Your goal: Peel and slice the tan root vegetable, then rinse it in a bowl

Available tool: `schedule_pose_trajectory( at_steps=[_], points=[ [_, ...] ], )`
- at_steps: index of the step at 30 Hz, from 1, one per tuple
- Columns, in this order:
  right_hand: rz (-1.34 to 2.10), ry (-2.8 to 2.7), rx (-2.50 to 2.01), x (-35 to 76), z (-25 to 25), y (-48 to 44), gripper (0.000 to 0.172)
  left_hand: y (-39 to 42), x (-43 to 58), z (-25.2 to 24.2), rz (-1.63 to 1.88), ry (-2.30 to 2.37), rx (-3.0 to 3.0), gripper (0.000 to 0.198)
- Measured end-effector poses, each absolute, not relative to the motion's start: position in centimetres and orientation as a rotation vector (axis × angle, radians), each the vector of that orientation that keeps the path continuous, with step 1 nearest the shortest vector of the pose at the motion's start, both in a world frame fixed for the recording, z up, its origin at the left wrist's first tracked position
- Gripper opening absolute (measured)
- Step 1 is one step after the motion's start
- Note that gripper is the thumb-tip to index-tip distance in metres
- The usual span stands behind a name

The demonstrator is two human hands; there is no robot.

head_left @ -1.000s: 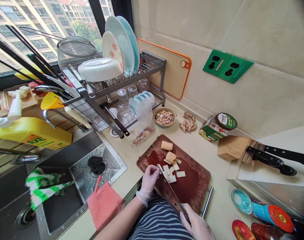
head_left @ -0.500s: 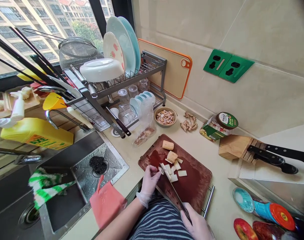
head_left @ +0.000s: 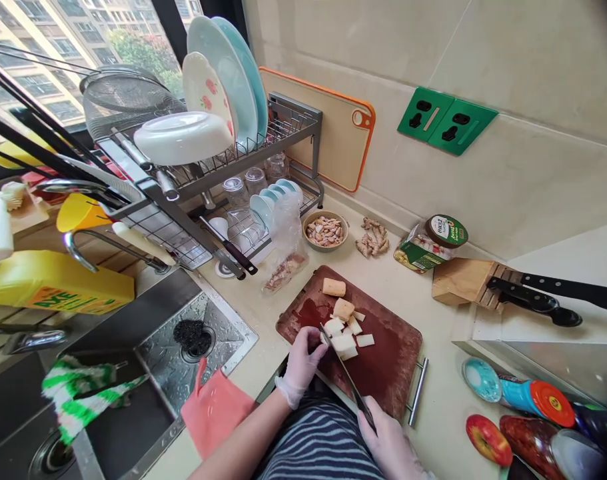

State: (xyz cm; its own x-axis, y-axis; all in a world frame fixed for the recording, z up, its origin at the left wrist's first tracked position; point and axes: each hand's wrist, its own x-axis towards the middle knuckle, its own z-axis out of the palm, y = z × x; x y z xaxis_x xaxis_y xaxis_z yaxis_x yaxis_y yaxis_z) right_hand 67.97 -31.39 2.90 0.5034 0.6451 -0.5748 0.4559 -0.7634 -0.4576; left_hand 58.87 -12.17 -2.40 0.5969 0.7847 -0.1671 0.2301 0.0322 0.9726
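A dark red cutting board [head_left: 388, 360] lies on the counter with pale cut vegetable pieces [head_left: 344, 335] on it. My right hand [head_left: 390, 447], in a clear glove, is closed round the handle of a knife [head_left: 347, 375]; its blade slants up to the pieces. My gloved left hand [head_left: 303, 360] is curled at the board's near left edge, fingertips pressed on a piece beside the blade tip. Two larger chunks [head_left: 334, 287] lie farther back on the board.
A two-tier dish rack [head_left: 223, 160] with plates and glasses stands behind. A bowl of garlic [head_left: 326, 231], ginger roots [head_left: 372, 239], a jar [head_left: 430, 243] and a knife block [head_left: 466, 280] line the wall. The sink [head_left: 133, 360] is at left; an apple [head_left: 488, 440] and bottles at right.
The view has shifted slightly. The knife tip has moved a little back along the pieces, and my left hand has curled tighter beside the blade.
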Motion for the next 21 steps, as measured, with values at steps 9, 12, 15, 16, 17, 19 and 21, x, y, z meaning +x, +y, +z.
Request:
schedule_pose_trajectory(
  at_steps=[9, 12, 15, 16, 17, 19, 21],
  points=[
    [0.925, -0.522, -2.313, 68.3, 5.8, -34.5, 0.044, -11.5, 62.1, -1.9, 0.459, 0.627, 1.956, 0.024],
    [0.829, -0.518, -2.363, 69.5, 6.5, -36.3, 0.042, -11.5, 63.5, -1.8, 0.411, 0.528, 2.076, 0.017],
    [0.795, -0.641, -2.429, 70.7, 6.8, -37.8, 0.039, -11.1, 63.8, -1.2, 0.465, 0.531, 2.065, 0.013],
    [0.766, -0.692, -2.463, 71.1, 6.9, -38.1, 0.038, -10.8, 63.9, -0.7, 0.515, 0.547, 2.04, 0.014],
    [0.718, -0.747, -2.501, 71.3, 6.9, -38.3, 0.037, -10.5, 63.9, 0.1, 0.567, 0.559, 2.018, 0.014],
    [0.572, -0.887, -2.568, 71.6, 7.1, -38.4, 0.035, -9.6, 64.2, 2.2, 0.642, 0.537, 1.995, 0.016],
    [0.403, -1.063, -2.61, 71.7, 7.3, -38.2, 0.034, -8.9, 65.0, 4.7, 0.586, 0.348, 2.019, 0.019]
  ],
)
